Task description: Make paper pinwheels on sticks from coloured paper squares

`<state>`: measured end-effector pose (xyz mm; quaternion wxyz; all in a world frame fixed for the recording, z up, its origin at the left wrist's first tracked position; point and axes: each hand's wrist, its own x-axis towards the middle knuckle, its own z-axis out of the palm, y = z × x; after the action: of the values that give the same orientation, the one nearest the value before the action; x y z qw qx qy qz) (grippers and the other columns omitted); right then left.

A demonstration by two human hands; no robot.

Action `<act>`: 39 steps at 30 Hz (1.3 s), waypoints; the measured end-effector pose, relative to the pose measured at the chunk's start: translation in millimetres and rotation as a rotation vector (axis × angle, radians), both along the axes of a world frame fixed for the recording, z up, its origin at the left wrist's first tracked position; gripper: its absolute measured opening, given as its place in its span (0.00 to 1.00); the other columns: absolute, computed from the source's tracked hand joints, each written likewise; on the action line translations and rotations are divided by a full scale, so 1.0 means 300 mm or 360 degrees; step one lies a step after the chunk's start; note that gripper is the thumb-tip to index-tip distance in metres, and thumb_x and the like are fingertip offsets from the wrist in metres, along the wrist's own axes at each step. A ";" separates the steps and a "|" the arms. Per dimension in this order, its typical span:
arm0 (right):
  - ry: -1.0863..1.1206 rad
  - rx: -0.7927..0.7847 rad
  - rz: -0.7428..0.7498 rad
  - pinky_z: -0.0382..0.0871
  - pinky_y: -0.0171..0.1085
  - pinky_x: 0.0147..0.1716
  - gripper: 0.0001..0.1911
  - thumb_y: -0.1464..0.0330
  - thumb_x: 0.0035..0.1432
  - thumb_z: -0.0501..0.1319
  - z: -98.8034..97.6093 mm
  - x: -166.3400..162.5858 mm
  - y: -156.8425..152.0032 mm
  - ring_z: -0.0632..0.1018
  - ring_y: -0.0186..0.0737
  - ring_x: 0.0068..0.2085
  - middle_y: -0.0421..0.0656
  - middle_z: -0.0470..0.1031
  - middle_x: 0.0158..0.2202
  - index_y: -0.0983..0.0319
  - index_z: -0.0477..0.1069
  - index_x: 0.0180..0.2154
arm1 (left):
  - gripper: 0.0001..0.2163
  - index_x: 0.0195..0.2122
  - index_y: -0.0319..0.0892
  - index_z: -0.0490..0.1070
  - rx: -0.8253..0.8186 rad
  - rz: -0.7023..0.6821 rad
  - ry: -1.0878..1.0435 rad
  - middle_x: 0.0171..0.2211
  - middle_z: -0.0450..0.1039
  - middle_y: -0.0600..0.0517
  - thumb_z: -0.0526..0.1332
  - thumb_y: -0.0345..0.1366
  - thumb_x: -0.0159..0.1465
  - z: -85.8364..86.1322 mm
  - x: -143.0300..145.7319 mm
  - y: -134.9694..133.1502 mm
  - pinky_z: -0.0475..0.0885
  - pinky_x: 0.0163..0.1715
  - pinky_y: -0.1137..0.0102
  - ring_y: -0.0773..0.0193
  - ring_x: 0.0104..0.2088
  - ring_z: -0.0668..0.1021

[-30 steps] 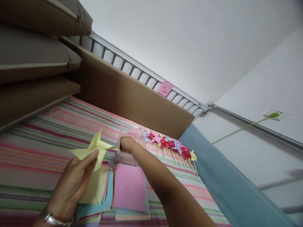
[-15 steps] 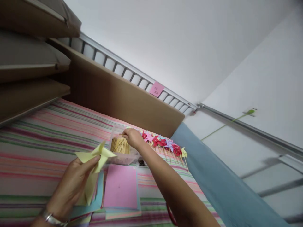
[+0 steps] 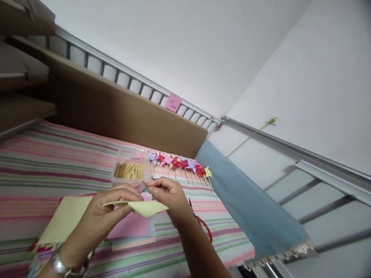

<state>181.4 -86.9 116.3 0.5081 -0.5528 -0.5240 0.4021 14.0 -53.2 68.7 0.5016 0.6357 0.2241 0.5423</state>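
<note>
Pinched in my left hand (image 3: pixel 113 204) is a pale yellow paper pinwheel (image 3: pixel 149 208), seen nearly edge-on. My right hand (image 3: pixel 166 193) is closed on a thin wooden stick (image 3: pixel 145 184), its end close to my left fingers. Whether the stick touches the paper is hidden. Just beyond both hands stands a clear plastic box (image 3: pixel 147 170) of short wooden sticks (image 3: pixel 129 171). Beneath my hands lies a stack of pink paper squares (image 3: pixel 127 226) with blue and yellow sheets under it.
Finished pinwheels (image 3: pixel 182 164) on sticks lie in a row along a cardboard panel (image 3: pixel 116 112). Red-handled scissors (image 3: pixel 204 227) rest right of my right forearm. More coloured paper (image 3: pixel 66 216) is at left, on the striped cloth (image 3: pixel 29 185).
My right hand has come back from the box with a wooden stick and now meets my left hand. The pinwheel has turned edge-on. The view has shifted right.
</note>
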 end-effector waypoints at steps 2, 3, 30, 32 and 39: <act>0.0004 0.0013 -0.0013 0.61 0.31 0.23 0.05 0.66 0.44 0.65 0.006 -0.008 -0.016 0.67 0.31 0.23 0.36 0.69 0.22 0.61 0.74 0.24 | 0.03 0.25 0.47 0.80 0.0096 0.0017 -0.0018 0.30 0.79 0.46 0.66 0.34 0.54 0.013 -0.011 -0.020 0.69 0.46 0.64 0.52 0.39 0.78; 0.0007 0.0013 -0.0014 0.61 0.31 0.24 0.04 0.67 0.43 0.64 0.006 -0.013 -0.020 0.67 0.31 0.23 0.35 0.69 0.22 0.61 0.74 0.24 | 0.04 0.25 0.47 0.80 0.0120 0.0029 -0.0023 0.29 0.79 0.47 0.66 0.34 0.54 0.017 -0.017 -0.027 0.69 0.45 0.64 0.53 0.38 0.78; -0.0360 0.0214 0.0257 0.66 0.33 0.33 0.05 0.71 0.51 0.62 0.016 -0.116 0.008 0.73 0.34 0.31 0.39 0.74 0.28 0.61 0.77 0.28 | 0.06 0.32 0.51 0.79 0.0307 0.0198 -0.0194 0.36 0.77 0.54 0.65 0.32 0.58 -0.063 -0.099 0.037 0.67 0.49 0.72 0.62 0.46 0.76; -0.0385 0.0237 0.0254 0.66 0.33 0.34 0.05 0.71 0.51 0.62 0.019 -0.118 0.008 0.73 0.35 0.32 0.39 0.74 0.28 0.61 0.77 0.28 | 0.06 0.33 0.51 0.79 0.0300 0.0190 -0.0199 0.37 0.77 0.54 0.65 0.32 0.58 -0.067 -0.100 0.039 0.67 0.49 0.72 0.62 0.47 0.75; -0.0425 0.0276 0.0245 0.66 0.34 0.37 0.05 0.71 0.51 0.62 0.020 -0.117 0.015 0.75 0.36 0.34 0.41 0.76 0.31 0.61 0.78 0.29 | 0.05 0.31 0.51 0.79 0.0299 0.0209 -0.0237 0.35 0.78 0.54 0.66 0.32 0.57 -0.067 -0.097 0.046 0.68 0.48 0.71 0.61 0.46 0.76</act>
<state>146.2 -82.3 122.2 0.4475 -0.5136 -0.6603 0.3162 -15.1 -39.5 48.6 0.4186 0.6217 0.1755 0.6383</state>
